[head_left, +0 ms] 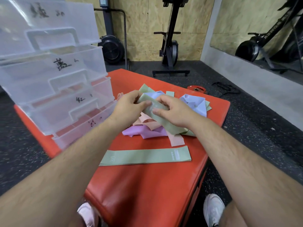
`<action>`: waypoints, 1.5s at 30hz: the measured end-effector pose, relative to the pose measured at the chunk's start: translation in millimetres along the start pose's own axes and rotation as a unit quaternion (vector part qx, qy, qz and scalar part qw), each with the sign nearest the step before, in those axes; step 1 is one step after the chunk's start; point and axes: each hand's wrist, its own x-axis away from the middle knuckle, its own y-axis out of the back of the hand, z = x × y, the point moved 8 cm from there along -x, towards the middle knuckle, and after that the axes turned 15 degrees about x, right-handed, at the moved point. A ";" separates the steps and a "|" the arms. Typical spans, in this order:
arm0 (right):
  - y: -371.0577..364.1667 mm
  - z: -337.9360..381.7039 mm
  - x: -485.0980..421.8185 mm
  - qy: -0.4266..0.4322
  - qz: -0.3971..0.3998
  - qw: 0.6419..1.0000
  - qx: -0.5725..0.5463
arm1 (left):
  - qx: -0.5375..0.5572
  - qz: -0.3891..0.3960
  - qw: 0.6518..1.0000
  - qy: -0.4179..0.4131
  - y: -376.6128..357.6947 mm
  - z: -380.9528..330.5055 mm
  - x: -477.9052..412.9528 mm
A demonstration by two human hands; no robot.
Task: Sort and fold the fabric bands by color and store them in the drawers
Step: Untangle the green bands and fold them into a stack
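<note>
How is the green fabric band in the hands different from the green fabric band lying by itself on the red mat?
The held green fabric band is raised over the pile of mixed bands, gripped by the left hand and right hand; the lone green fabric band lies untouched on the red padded mat. The held one slants, partly hidden by fingers; the lone one lies flat, fully shown. Both are pale green.

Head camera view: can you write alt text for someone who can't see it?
The left hand and right hand hold a green fabric band above a mixed pile of green, pink, purple and blue bands on a red mat. A second green band lies flat nearer the person, and clear plastic drawers with handwritten labels stand at the left.
</note>
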 end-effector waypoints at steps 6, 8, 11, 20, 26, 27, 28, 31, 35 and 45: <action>-4.9 -19.0 7.5 -0.017 0.076 0.981 0.177 | 0.079 -0.055 0.993 0.066 38.5 19.5 -1.0; -3.6 -27.3 13.3 -0.024 0.098 0.975 0.199 | 0.103 -0.075 0.989 0.079 51.0 24.7 2.6; -0.1 -44.4 21.7 -0.042 0.119 0.966 0.224 | 0.117 -0.112 0.983 0.090 71.1 30.1 10.7; 12.5 -60.5 46.7 -0.084 0.114 0.978 0.151 | 0.101 -0.109 0.979 0.138 97.1 58.6 43.1; -0.8 -58.6 66.0 -0.093 0.109 0.978 0.153 | 0.036 -0.084 0.978 0.189 103.3 85.2 76.2; -4.6 -56.4 68.8 -0.088 0.106 0.977 0.162 | 0.012 -0.083 0.978 0.189 104.0 87.2 81.3; -8.9 -54.4 71.6 -0.086 0.107 0.976 0.171 | -0.011 -0.083 0.979 0.185 103.9 88.4 86.1; -21.7 -50.9 80.1 -0.087 0.127 0.967 0.204 | -0.046 -0.072 0.981 0.176 99.8 94.7 98.6; -35.1 -51.7 87.6 -0.077 0.128 0.963 0.225 | -0.127 -0.047 0.980 0.146 94.0 103.4 109.5; -55.8 -56.6 86.0 -0.031 0.128 0.941 0.313 | -0.215 -0.003 0.969 0.121 84.3 131.6 106.8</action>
